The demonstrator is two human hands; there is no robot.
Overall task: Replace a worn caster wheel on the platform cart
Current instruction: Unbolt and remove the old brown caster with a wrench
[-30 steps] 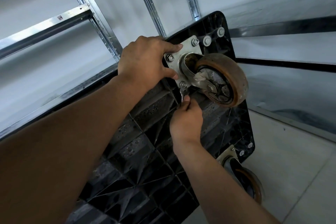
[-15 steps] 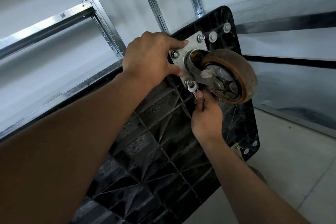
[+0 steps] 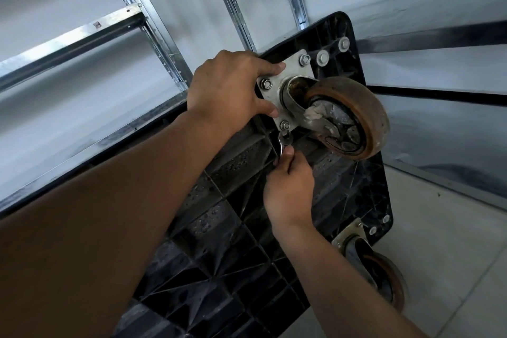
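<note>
Right hand (image 3: 289,189) pinching small wrench (image 3: 284,143) just under lower bolt (image 3: 285,125), left hand (image 3: 230,88) pressing thumb and forefinger, apparently flat, on mounting plate (image 3: 290,74), worn caster wheel (image 3: 354,118) bolted to upturned platform cart (image 3: 219,228), metal shelving (image 3: 131,19) beyond.

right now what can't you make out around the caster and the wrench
Fourth bolt of the mounting plate: head view, hidden behind the caster wheel.
Handle of the wrench: buried in the right hand; whether its head sits on a nut is too small to tell.
Far fingers of the left hand: hidden by its own back.
The lower caster: partly behind the right forearm.
</note>
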